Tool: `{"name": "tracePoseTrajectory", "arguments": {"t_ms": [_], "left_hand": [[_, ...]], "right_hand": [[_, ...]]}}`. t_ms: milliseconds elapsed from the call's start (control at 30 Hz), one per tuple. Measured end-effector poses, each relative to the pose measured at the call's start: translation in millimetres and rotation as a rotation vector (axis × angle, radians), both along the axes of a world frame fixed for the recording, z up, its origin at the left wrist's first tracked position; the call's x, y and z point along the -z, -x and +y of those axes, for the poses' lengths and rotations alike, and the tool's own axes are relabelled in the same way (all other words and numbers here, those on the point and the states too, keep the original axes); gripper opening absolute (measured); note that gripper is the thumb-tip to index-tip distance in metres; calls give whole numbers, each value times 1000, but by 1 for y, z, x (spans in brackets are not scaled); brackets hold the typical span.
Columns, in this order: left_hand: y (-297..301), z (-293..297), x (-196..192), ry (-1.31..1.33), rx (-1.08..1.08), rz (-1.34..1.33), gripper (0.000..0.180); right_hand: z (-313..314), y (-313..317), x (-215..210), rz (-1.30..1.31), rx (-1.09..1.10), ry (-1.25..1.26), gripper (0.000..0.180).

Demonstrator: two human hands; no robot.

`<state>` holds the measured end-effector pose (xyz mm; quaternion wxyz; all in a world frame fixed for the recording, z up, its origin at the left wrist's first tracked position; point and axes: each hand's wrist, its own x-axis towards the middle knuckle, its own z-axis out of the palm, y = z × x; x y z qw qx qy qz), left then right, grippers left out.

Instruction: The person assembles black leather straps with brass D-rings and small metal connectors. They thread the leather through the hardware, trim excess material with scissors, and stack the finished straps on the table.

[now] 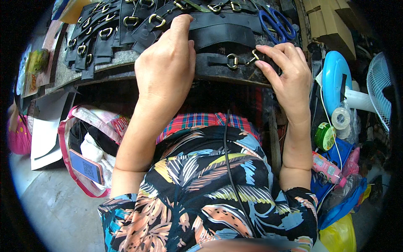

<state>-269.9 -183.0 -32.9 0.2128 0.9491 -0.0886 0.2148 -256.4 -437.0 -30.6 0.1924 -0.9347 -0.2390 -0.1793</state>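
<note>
A brass-coloured clasp was near the front edge of the bench, right of its middle, clamped between the thumb and forefinger of the right hand. Just left of it, a D-ring sat on a short black strap. The left hand was over the bench, fingers curled; whether it gripped anything could not be told. Black straps with metal rings crowded the bench's left end. Blue-handled scissors lay toward its far right corner.
</note>
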Motion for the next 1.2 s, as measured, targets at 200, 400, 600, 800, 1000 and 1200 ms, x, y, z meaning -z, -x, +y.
{"name": "tracePoseTrajectory", "arguments": {"t_ms": [200,400,600,800,1000,1200], "left_hand": [[8,-1,-12,-111,-44,-210,31],[6,-22,3,-120,272,-125,24],[7,-16,10,24,302,-126,22],[11,0,-19,414,372,-3,20],[-15,5,-18,-107,148,-173,17],[-7,1,0,-255,87,-126,11]], "right_hand": [[-1,-2,-1,44,-44,-96,28],[-3,-1,-6,-3,-27,-58,34],[-9,3,-4,163,-9,-256,34],[-5,0,-17,489,-96,-776,16],[29,-36,-8,100,-156,-388,13],[33,-32,3,-148,-102,7,14]]}}
